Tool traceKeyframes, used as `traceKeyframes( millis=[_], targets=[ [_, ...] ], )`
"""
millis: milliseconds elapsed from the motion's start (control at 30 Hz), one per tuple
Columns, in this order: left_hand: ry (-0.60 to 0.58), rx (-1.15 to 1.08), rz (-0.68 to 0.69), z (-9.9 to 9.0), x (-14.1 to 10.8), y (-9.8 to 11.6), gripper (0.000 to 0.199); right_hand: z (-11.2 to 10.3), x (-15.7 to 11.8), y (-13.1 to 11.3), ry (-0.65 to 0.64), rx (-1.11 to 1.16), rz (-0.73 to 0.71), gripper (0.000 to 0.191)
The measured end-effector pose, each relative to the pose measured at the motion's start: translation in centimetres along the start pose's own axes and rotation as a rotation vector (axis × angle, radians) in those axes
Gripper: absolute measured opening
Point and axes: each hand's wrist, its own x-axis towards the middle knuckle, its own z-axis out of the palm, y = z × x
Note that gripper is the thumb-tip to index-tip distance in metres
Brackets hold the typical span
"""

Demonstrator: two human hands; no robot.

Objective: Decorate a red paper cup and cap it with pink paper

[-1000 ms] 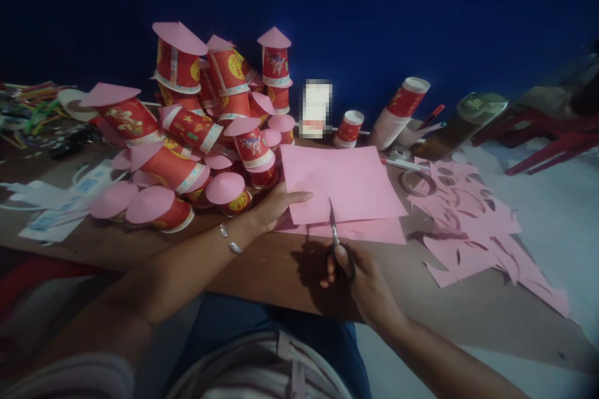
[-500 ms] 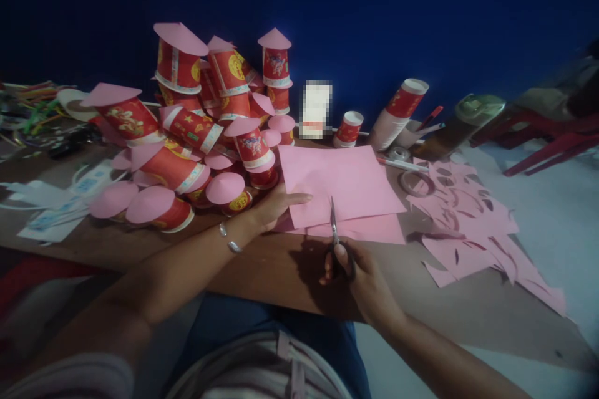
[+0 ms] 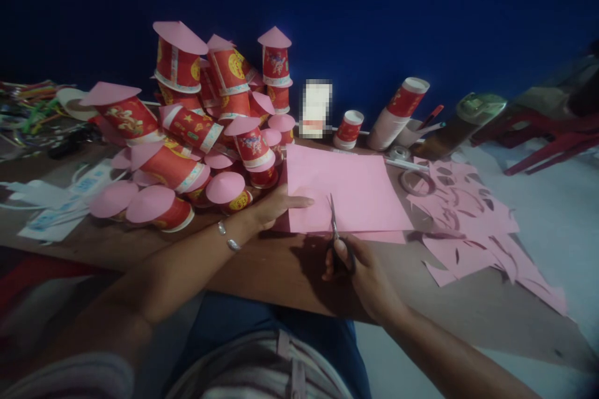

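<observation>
My left hand (image 3: 276, 207) grips the left edge of a pink paper sheet (image 3: 360, 190), thumb on top and the other fingers hidden underneath. A silver bracelet circles that wrist. In my right hand (image 3: 358, 265) is a pair of scissors (image 3: 334, 224) with dark handles, its blades pointing away from me over the front part of the sheet. Whether the blades are cutting or resting there, I cannot tell. Another pink sheet (image 3: 388, 237) shows from under the front edge of the first.
To the left are piled several red paper cups with pink cone tops (image 3: 175, 190). Behind the sheet stand a red cup (image 3: 349, 129) and a tilted cup stack (image 3: 400, 113). Tape (image 3: 418, 183), cut pink scraps (image 3: 463, 199) and a bottle (image 3: 468, 118) lie or stand to the right.
The upper pink sheet has turned slightly and shifted to the right, covering more of the sheet beneath. My hands have barely moved, and the scissors stay over the paper.
</observation>
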Motion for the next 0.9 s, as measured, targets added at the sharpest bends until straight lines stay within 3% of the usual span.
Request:
traceKeyframes(
  millis=[900],
  targets=[
    [-0.049, -0.036, -0.061, -0.31, 0.1, 0.23, 0.045, -0.21, -0.3, 0.1, -0.004, -0.003, -0.014, 0.05]
  ],
)
